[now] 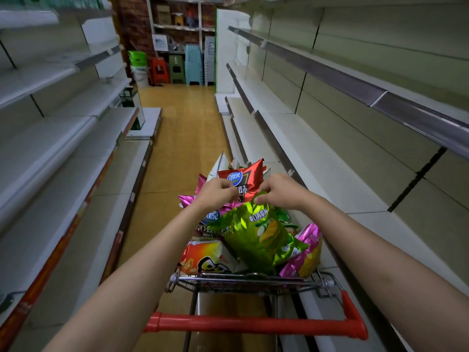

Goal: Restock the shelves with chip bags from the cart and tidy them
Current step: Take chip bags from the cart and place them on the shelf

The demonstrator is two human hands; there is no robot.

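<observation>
Both hands reach into the cart (253, 278), which is heaped with chip bags. The right hand (281, 191) pinches the top edge of the green bag (258, 237); the left hand (218, 193) pinches the same edge just beside it. The bag's long axis runs from that grip back toward the person. The bare shelves (317, 153) lie close on the right, nearer the right hand.

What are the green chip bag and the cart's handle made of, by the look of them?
Green chip bag: thin metallised plastic film, probably; it is glossy and crinkled, with bright glints. Cart handle: smooth red plastic sleeve, likely over a metal bar; the basket frame looks like chromed wire.
</observation>
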